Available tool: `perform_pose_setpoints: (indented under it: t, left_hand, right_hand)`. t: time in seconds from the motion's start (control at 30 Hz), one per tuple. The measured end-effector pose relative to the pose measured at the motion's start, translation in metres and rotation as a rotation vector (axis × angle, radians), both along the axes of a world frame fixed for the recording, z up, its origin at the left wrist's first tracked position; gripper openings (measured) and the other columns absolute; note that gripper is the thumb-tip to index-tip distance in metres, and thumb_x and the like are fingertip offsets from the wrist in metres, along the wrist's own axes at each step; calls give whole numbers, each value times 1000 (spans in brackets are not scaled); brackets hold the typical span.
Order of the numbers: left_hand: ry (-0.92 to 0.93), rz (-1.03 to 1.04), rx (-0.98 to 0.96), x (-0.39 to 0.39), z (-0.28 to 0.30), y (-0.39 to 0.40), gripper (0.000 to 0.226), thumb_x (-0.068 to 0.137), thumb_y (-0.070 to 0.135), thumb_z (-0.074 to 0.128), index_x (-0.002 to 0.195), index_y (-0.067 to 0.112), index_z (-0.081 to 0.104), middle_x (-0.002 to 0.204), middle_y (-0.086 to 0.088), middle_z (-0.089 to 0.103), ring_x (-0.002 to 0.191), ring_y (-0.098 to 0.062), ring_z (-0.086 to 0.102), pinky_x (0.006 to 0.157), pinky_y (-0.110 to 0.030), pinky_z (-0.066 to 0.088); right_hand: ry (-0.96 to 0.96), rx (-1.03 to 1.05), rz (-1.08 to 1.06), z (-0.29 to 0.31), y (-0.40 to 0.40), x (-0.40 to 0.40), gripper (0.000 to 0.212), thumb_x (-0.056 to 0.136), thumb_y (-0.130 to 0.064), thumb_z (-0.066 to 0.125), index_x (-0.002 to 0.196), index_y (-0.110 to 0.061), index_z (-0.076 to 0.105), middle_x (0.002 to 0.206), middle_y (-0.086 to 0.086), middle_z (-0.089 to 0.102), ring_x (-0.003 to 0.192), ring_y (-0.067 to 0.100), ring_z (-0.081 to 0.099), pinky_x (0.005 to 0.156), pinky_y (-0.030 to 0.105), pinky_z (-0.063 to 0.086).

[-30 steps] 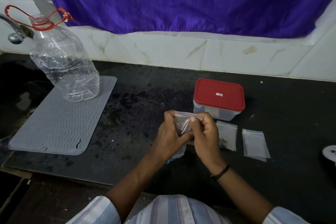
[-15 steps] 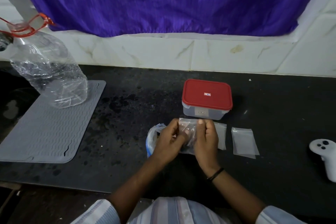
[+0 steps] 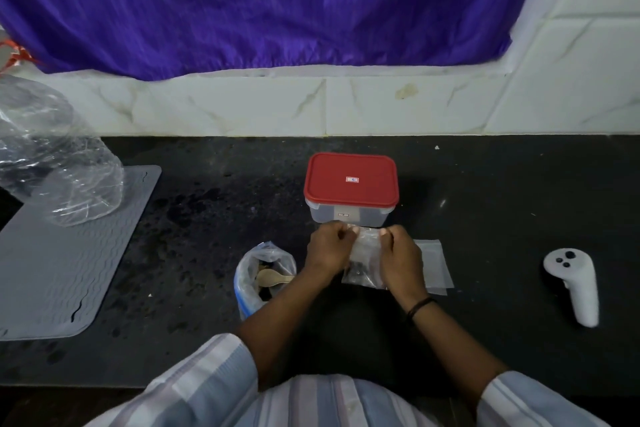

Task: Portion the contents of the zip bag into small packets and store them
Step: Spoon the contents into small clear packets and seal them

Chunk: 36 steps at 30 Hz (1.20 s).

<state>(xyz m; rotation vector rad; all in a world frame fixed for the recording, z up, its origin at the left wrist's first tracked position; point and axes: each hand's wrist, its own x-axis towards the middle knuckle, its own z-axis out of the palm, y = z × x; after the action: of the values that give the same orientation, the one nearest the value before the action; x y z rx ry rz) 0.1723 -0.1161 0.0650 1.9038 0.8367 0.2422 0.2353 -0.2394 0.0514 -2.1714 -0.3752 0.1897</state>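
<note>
Just before the red-lidded box (image 3: pixel 350 188) we had lowered the small packet (image 3: pixel 364 262) nearly to the desk (image 3: pixel 502 204), our left hand (image 3: pixel 328 248) and right hand (image 3: pixel 401 258) each in a pinching grip on its top edge. Left of the box, the zip bag (image 3: pixel 256 272) now showed, open; bare desk lay rightward.

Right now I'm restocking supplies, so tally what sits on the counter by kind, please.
Small clear packets: 2, one held by both hands, one flat
Zip bag: 1
Wooden spoon: 1, in the zip bag
Red-lidded container: 1
Grey mat: 1
Clear plastic bottle: 1
White controller: 1
Total: 8
</note>
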Motion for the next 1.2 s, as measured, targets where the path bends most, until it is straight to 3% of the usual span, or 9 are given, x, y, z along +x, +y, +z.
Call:
perform_pose_setpoints:
  t: [0.1, 0.2, 0.3, 0.43, 0.6, 0.7, 0.8, 1.0, 1.2]
  left_hand:
    - [100, -21, -27, 20, -9, -4, 40, 95, 31, 58, 58, 19, 49, 60, 1, 55, 64, -21, 57, 66, -43, 56]
    - [172, -34, 67, 32, -10, -10, 36, 95, 30, 58, 62, 18, 53, 63, 2, 57, 68, -20, 58, 62, -30, 47]
    - [255, -50, 137, 37, -16, -11, 25, 93, 32, 54, 74, 17, 60, 84, -6, 68, 82, -25, 66, 69, -31, 49]
    - [296, -47, 176, 36, -22, -9, 19, 92, 33, 55, 93, 16, 64, 104, -9, 68, 97, -31, 65, 77, -32, 49]
    - [189, -14, 304, 28, -23, -9, 25, 93, 34, 61, 106, 13, 58, 107, -7, 62, 97, -28, 62, 82, -38, 51]
    - [17, -30, 461, 24, -19, -17, 14, 94, 27, 61, 98, 14, 57, 96, -2, 61, 84, -21, 62, 70, -37, 52]
    - [-115, -143, 537, 27, -11, -32, 7, 93, 23, 62, 90, 18, 60, 89, 4, 62, 77, -12, 59, 65, -31, 52]
    - [-221, -591, 702, 43, -16, -66, 14, 94, 23, 56, 90, 15, 67, 90, -2, 67, 82, -16, 58, 75, -36, 50]
    - [-183, -709, 705, 50, -30, -73, 18, 93, 21, 56, 91, 13, 72, 94, -5, 71, 82, -19, 60, 79, -37, 50]
  right_hand:
    - [-54, -186, 19, -6, -9, 17, 31, 104, -33, 37, 85, -15, 54, 86, 2, 62, 81, 21, 59, 69, 37, 47]
    - [-60, -325, 45, -9, -13, 26, 22, 100, -25, 37, 84, -15, 48, 85, 0, 60, 80, 22, 58, 65, 35, 44]
    - [24, -351, 76, -9, -16, 29, 12, 96, -21, 36, 85, -15, 39, 82, -4, 56, 81, 23, 57, 67, 36, 43]
    - [-120, -427, 166, -12, -22, 30, 7, 94, -24, 41, 95, -18, 37, 96, 5, 58, 84, 24, 59, 70, 39, 48]
    - [-174, -342, 61, -6, -40, 41, 16, 99, -34, 47, 90, -20, 48, 98, 0, 56, 79, 18, 55, 66, 36, 47]
    - [-172, -373, -37, -5, -66, 49, 19, 98, -38, 52, 104, -21, 56, 108, 1, 54, 89, 18, 56, 69, 29, 41]
    - [-140, -517, -60, -13, -87, 55, 34, 96, -44, 52, 118, -18, 56, 116, 5, 56, 102, 22, 57, 79, 32, 49]
    - [-89, -442, -100, -30, -99, 57, 19, 93, -37, 58, 96, -18, 61, 102, 4, 60, 92, 22, 59, 76, 39, 52]
    - [-39, -308, -183, -32, -98, 56, 22, 92, -21, 57, 71, -25, 53, 79, -5, 59, 73, 14, 59, 56, 27, 41]
